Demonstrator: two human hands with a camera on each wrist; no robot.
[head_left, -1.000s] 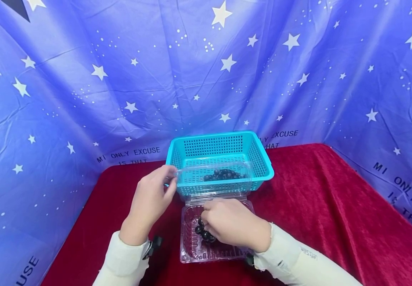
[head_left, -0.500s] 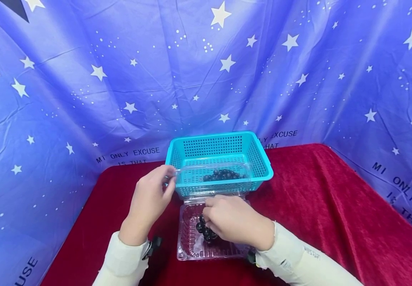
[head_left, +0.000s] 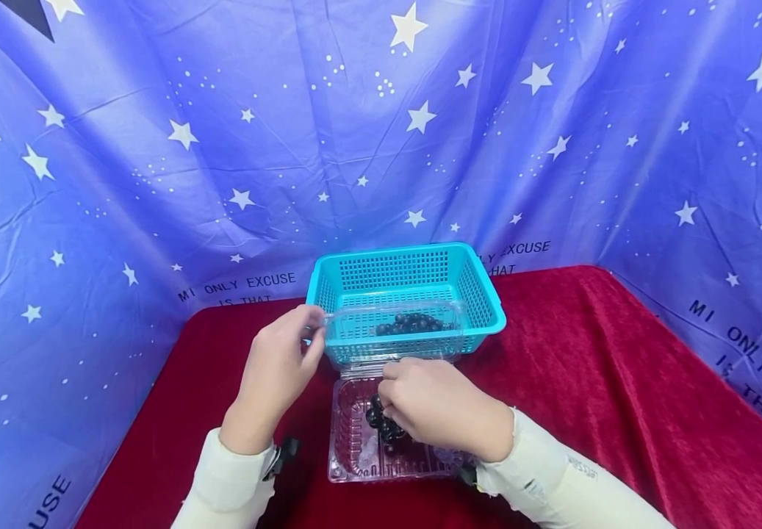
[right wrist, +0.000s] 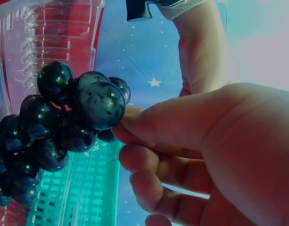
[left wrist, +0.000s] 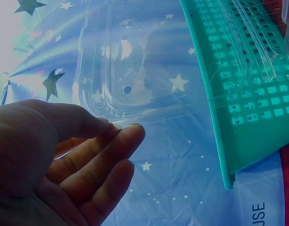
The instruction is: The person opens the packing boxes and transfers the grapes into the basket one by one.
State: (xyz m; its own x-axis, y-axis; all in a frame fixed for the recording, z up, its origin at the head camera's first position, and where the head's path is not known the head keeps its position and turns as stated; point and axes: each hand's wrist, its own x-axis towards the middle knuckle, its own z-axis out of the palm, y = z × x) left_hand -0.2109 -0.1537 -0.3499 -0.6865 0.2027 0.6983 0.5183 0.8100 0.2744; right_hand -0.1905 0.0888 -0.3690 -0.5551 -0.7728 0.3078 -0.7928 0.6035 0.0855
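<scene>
A bunch of dark grapes (right wrist: 50, 122) hangs from my right hand (head_left: 443, 408), whose thumb and fingers pinch its upper end. In the head view these grapes are over the base of a clear plastic clamshell box (head_left: 347, 470), partly covered by the hand. Whether they touch the box floor I cannot tell. My left hand (left wrist: 64, 160) pinches the corner of the raised clear lid (left wrist: 135, 101) between thumb and fingers. That lid stands up against the front of a turquoise basket (head_left: 496, 323). More dark grapes (head_left: 414, 323) show through the lid, inside the basket.
A red velvet cloth (head_left: 586, 353) covers the table. Behind it and on both sides hangs a blue curtain (head_left: 328, 147) with white stars. The basket stands near the table's back edge, right behind the box.
My right hand has shifted slightly to the right with the grapes. The clamshell base slid a little to the left at first. My left hand keeps its hold on the lid.
</scene>
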